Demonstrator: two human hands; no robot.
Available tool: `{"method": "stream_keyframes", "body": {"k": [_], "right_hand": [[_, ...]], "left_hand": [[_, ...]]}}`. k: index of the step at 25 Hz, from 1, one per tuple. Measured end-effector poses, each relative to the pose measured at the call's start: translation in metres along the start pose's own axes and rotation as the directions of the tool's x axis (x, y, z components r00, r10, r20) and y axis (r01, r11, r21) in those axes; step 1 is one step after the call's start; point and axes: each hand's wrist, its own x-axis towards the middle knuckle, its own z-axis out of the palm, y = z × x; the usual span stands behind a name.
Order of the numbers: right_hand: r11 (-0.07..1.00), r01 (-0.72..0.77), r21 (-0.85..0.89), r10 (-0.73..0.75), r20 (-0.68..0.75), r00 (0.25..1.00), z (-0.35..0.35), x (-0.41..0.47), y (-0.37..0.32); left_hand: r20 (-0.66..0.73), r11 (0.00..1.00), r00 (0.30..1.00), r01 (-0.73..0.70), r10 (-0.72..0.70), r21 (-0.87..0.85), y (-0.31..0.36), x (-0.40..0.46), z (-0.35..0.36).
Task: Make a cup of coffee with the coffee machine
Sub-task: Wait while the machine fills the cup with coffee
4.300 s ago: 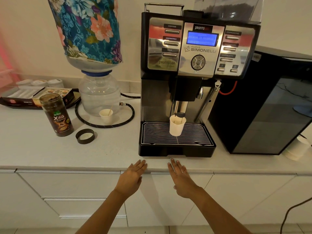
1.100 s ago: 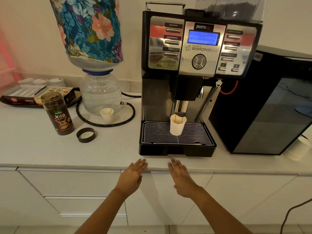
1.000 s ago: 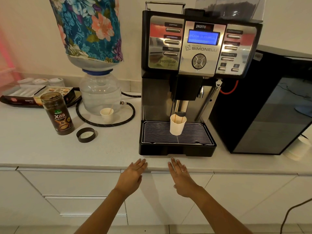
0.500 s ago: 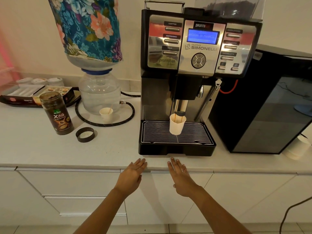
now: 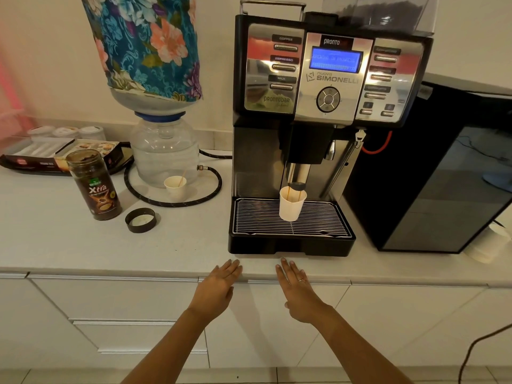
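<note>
A black and chrome coffee machine stands on the white counter, its blue screen lit. A white paper cup sits upright on the wire drip tray, right under the spout. Thin brown streams run from the spout into the cup. My left hand and my right hand rest flat, palms down, at the counter's front edge below the tray, fingers apart, holding nothing.
Left of the machine stands a water dispenser with a floral-covered bottle, a hose, and a small paper cup with a stir stick. An open coffee jar and its lid lie nearby. A black appliance stands to the right.
Both hands have stayed in place at the counter edge. The cup has not moved; coffee keeps running into it.
</note>
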Motion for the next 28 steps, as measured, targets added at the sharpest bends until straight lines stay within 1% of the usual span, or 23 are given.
{"method": "stream_keyframes", "body": {"k": [28], "right_hand": [[1.000, -0.001, 0.009, 0.001, 0.015, 1.000, -0.0020, -0.0015, -0.0001]], "left_hand": [[0.029, 1.000, 0.999, 0.021, -0.021, 0.001, 0.0002, 0.0007, -0.0021]]}}
